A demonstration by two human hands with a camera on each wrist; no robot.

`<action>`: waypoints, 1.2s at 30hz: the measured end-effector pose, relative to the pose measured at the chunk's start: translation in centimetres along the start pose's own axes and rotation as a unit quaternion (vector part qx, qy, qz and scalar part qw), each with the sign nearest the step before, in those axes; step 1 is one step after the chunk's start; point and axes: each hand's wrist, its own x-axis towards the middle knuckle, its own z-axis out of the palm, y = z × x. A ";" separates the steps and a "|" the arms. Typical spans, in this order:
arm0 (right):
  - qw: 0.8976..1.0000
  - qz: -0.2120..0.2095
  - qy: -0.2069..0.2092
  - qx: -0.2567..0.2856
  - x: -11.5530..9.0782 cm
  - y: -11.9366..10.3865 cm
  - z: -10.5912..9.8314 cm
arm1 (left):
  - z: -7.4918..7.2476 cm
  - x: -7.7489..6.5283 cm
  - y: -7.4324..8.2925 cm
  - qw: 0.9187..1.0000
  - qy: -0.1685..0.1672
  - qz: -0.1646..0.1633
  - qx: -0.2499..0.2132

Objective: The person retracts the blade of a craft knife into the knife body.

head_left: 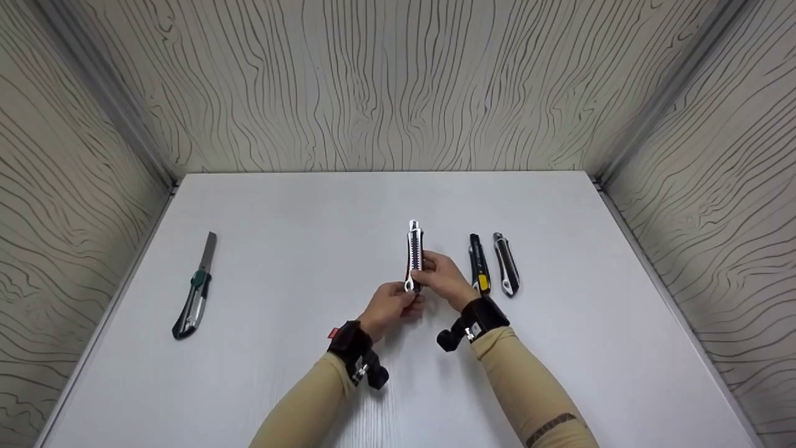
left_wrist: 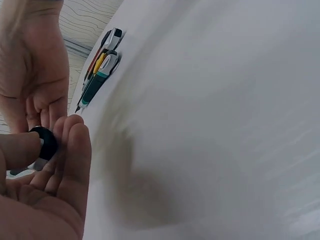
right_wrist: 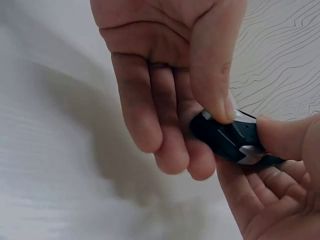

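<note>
Both hands hold a silver and dark utility knife (head_left: 415, 246) over the middle of the table, its nose pointing away from me. My right hand (head_left: 444, 277) grips the handle with the thumb laid on its top face. At the butt end, my left hand (head_left: 387, 306) pinches the knife between thumb and fingers. In the left wrist view, the left thumb presses the knife's dark butt (left_wrist: 47, 142). The right wrist view shows the dark underside of the knife (right_wrist: 232, 137) between the left hand (right_wrist: 155, 55) and the right hand (right_wrist: 280, 200).
Right of the hands lie a black and yellow utility knife (head_left: 479, 264) and a silver and dark one (head_left: 507, 264). Far left is a green and black utility knife (head_left: 198, 286) with a long blade extended. Wood-patterned walls (head_left: 373, 87) border the white table (head_left: 298, 249).
</note>
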 end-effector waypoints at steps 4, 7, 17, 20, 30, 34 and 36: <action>1.000 0.014 0.012 -0.019 -0.2 -0.3 -0.5 | 0.1 0.0 0.0 1.000 -0.004 -0.007 0.017; 0.999 0.018 0.017 -0.029 -0.4 -0.4 -0.7 | 0.3 0.1 -0.1 1.000 -0.008 -0.012 0.026; 0.996 0.050 0.048 -0.048 -0.4 0.4 -1.9 | 0.5 0.3 -0.1 0.995 0.014 -0.010 0.096; 0.993 0.059 0.066 -0.076 -0.5 0.6 -2.5 | 0.2 0.2 -0.2 0.995 0.017 -0.019 0.100; 0.967 0.071 0.103 -0.220 -0.4 1.3 -3.9 | -0.3 0.1 -0.2 0.995 0.018 -0.033 0.090; 0.959 0.061 0.118 -0.250 -0.3 1.5 -4.1 | -0.4 0.0 -0.1 0.994 0.019 -0.038 0.099; 0.955 0.056 0.126 -0.263 -0.3 1.5 -4.2 | -0.5 0.0 -0.2 0.994 0.020 -0.038 0.101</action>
